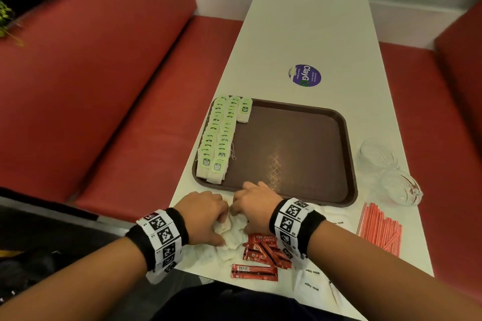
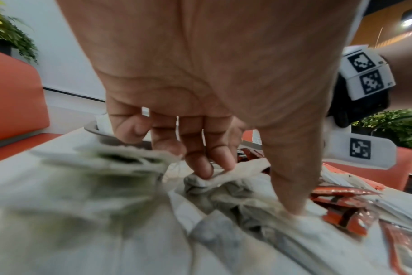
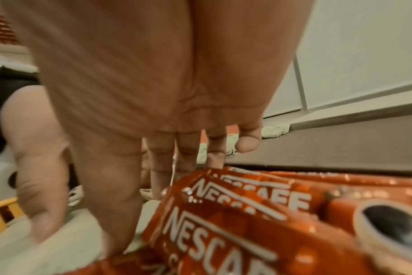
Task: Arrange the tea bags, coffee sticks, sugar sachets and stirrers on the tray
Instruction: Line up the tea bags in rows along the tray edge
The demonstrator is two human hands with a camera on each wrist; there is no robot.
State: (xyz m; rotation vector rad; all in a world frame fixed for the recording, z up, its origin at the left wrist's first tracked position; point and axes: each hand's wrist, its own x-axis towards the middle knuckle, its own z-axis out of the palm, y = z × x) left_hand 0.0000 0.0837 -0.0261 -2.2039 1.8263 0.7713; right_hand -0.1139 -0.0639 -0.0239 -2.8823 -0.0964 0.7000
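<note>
Both hands are buried in the loose pile of tea bags [image 1: 230, 233] on the surface [image 1: 307, 34], just in front of the tray [image 1: 350, 164]. The left hand [image 1: 202, 216] has its fingers [image 2: 201, 163] curled and pinching a crumpled bag; the right hand [image 1: 254, 206] has thumb and fingers closed down on another white bag at the edge of the pile.

Stuff that could go sideways, as a guess: strings and tags look tangled in that heap, so more than one bag could get dragged up at once. The neat green-tagged rows [image 1: 216, 138] already laid along the tray's left side could be knocked crooked if a trailing string gets swept over them. The coffee sticks [image 1: 260, 253] sit right under the right wrist and could be shoved off the near edge.

Readable text: "NESCAFE" and "CLASSIC" on the red sticks, "ClayGO" on the round purple sticker [image 1: 304, 75]. Print on the sugar sachets [image 1: 317, 284] is too small to be read. The stirrers [image 1: 379, 229] lie untouched to the right.
</note>
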